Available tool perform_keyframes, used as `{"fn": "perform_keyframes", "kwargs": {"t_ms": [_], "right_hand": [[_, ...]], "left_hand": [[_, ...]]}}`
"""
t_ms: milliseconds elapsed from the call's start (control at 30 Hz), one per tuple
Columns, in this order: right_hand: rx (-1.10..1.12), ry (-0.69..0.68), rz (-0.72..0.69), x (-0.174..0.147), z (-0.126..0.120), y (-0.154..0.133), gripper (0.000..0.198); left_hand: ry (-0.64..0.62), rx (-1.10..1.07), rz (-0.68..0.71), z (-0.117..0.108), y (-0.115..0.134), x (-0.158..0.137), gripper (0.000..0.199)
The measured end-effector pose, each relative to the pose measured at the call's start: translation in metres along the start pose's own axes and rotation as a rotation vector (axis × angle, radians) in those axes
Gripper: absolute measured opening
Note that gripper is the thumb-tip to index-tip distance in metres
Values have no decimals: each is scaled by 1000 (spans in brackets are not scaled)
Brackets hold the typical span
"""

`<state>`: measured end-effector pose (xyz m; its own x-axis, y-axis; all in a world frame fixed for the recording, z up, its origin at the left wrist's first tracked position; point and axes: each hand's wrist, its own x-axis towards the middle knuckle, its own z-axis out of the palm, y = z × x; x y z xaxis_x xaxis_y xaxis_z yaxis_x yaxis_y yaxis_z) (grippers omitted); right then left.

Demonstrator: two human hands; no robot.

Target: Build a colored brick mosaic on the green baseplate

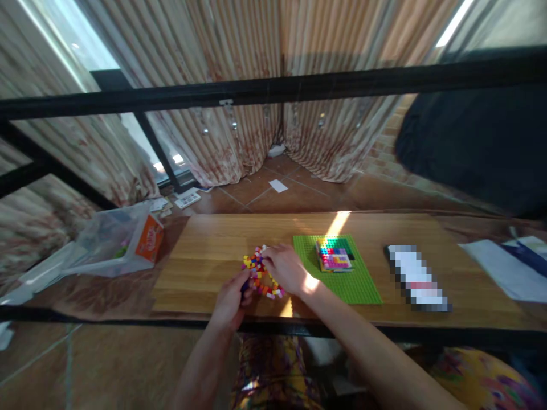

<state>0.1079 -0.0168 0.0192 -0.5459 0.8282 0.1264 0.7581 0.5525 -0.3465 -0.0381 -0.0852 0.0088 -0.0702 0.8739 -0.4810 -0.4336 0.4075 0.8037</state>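
Observation:
A loose pile of small, many-coloured toy bricks (258,273) lies on the wooden board between my hands. My left hand (231,296) is at the near left side of the pile, its fingers closed around a small dark blue piece (245,286). Over the pile's right side reaches my right hand (286,265), fingers bent down and drawn together at the bricks; whatever is between the fingertips is too small to make out. Right of this hand, a multicoloured block of joined bricks (334,256) sits on a green studded baseplate (363,287).
A phone-like device (416,279), its screen pixelated, lies right of the baseplate. On the left stands a clear plastic bin (106,245) with an orange label. Papers (504,265) lie at the right. A dark metal bar (273,90) crosses the view before the curtains.

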Motion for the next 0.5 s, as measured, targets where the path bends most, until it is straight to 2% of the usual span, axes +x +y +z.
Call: {"fn": "perform_keyframes", "kwargs": {"t_ms": [133,367,500], "right_hand": [[160,95,-46,-13,3,-1,17],[173,106,-108,-18,3,-3,17],[197,125,-63,-26,4,-8,16]], "left_hand": [[2,-11,34,10,2,4,44],[-29,64,40,17,-1,8,44],[-60,33,-5,16,-5,6,41]]}}
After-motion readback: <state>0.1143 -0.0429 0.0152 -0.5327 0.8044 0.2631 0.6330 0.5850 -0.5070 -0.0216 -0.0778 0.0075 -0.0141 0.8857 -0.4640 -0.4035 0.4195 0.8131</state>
